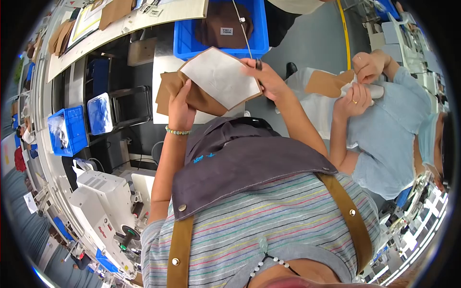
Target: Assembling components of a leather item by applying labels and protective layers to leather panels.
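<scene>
A brown leather-like piece with a white backing is held up in front of me, white side facing me. My left hand grips its left edge, thumb on top, where the brown material folds over. At the piece's right edge is my right hand, its fingers curled and slightly blurred. A small dark object shows at those fingers, too small to name. More brown pieces lie on the white table beside my left hand.
Just beyond my hands stands a blue bin holding a dark brown item. Close on my right, a co-worker handles a brown and white piece. To the left are a blue crate and a white machine.
</scene>
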{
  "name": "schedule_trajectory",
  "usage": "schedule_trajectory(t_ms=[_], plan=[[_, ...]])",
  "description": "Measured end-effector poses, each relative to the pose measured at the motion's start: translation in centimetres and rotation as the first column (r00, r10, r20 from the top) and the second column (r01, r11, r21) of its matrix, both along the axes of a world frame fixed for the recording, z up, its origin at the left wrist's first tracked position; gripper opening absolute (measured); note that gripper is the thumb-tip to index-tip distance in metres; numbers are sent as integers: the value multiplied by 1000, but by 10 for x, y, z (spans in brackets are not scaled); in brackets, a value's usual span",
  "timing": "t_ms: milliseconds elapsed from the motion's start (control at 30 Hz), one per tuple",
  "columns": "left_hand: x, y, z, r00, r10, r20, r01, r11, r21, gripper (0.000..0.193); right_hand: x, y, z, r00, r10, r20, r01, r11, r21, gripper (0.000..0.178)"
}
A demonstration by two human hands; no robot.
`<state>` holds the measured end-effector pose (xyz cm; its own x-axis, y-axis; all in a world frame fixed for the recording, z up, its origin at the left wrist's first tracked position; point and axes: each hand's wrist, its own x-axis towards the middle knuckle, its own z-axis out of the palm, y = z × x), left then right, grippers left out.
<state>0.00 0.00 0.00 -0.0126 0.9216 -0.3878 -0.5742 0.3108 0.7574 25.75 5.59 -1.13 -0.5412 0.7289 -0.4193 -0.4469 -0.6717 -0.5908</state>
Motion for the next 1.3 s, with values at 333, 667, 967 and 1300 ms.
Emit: schedule_trajectory(t_ms=[333,667,967,1300], plan=[[20,-15,-2,993,-8,-119,-5,994,-111,31,-13,-16,5,618,-366,695,-247,750,614,46],[40,-15,-12,974,204,96,-187,969,-160,26,-63,-55,29,591,-514,622,-296,579,760,35],[53,-18,-16,962,251,108,-234,960,-150,23,-75,-47,12,479,-484,733,-446,585,677,26],[62,-17,-14,969,241,51,-234,965,-119,25,-74,-43,3,416,-555,721,-511,513,690,23]])
